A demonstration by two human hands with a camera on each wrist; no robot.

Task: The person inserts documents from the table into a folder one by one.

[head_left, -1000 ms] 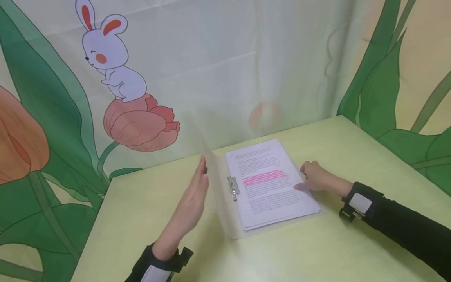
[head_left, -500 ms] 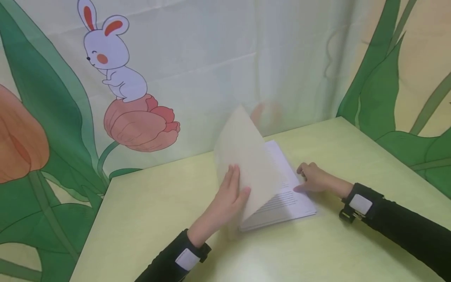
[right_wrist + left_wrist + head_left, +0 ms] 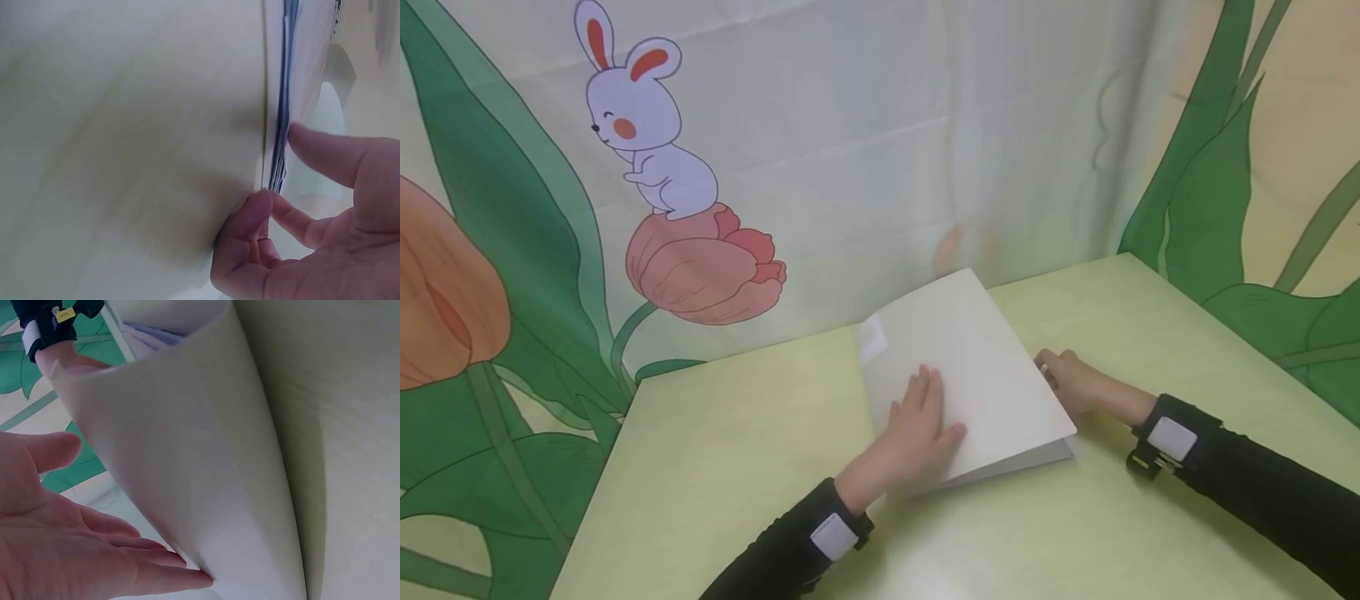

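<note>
A pale, whitish file folder (image 3: 962, 367) lies on the table, its front cover folded over most of the way. The cover's near right corner still stands a little off the sheets (image 3: 281, 112) beneath. My left hand (image 3: 913, 437) rests on the cover near the spine side, fingers straight. In the left wrist view the cover bows up beside the fingertips. At the folder's right edge is my right hand (image 3: 1071, 379); its thumb touches the paper stack and its curled fingers hold the edge. The metal clip and the printed text are hidden under the cover in the head view.
The yellow-green table (image 3: 737, 450) reaches back to a curtain (image 3: 865, 167) printed with a rabbit (image 3: 651, 125), tulips and large leaves. A white label (image 3: 872, 337) sits at the cover's far left corner. Dark straps with small devices are on both wrists.
The left hand has swung the cover from upright at the left over to the right, covering the pages with the pink marking. My right hand has stayed at the right edge.
</note>
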